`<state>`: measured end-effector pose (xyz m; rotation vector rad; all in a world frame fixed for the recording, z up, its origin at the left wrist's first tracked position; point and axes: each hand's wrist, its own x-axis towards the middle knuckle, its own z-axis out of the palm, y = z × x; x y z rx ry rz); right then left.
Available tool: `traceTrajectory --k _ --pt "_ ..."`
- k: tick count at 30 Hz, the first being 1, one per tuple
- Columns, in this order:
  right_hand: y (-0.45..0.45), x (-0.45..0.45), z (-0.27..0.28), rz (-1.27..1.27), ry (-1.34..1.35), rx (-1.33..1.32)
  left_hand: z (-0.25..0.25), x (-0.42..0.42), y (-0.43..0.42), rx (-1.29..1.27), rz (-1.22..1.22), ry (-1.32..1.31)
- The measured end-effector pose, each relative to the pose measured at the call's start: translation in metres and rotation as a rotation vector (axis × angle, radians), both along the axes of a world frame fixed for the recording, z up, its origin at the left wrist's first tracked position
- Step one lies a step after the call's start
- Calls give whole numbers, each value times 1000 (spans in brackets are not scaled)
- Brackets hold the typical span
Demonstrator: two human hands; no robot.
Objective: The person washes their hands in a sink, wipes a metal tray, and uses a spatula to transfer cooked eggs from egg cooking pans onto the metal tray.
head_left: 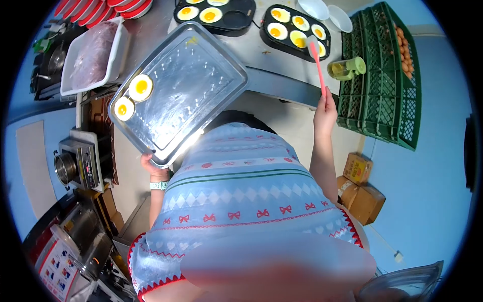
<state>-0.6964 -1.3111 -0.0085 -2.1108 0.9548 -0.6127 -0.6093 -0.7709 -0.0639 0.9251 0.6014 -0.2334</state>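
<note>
A metal tray is tilted in front of me, with my left hand gripping its near corner. Two fried eggs, one above the other, lie at the tray's left side. In my right hand is a pink spatula, its head over the lower right eggs of the right egg pan. That black pan holds several eggs in round hollows. Another black egg pan stands behind the tray with several eggs in its hollows.
An oil bottle with a green top is by the counter's right edge. Green crates with brown eggs stand at right. A white bin with bagged contents and red-rimmed containers are at left. Two white bowls sit at the back.
</note>
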Motion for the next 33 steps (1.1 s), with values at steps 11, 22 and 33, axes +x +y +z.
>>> traceTrajectory --k 11,22,33 --pt "-39 0 29 -100 181 -355 12 9 6 -33 24 68" --pt "-97 77 20 41 521 -508 19 10 8 -76 -41 68" --pt "-113 118 63 1 829 -244 15 -2 -1 -77 -4 51"
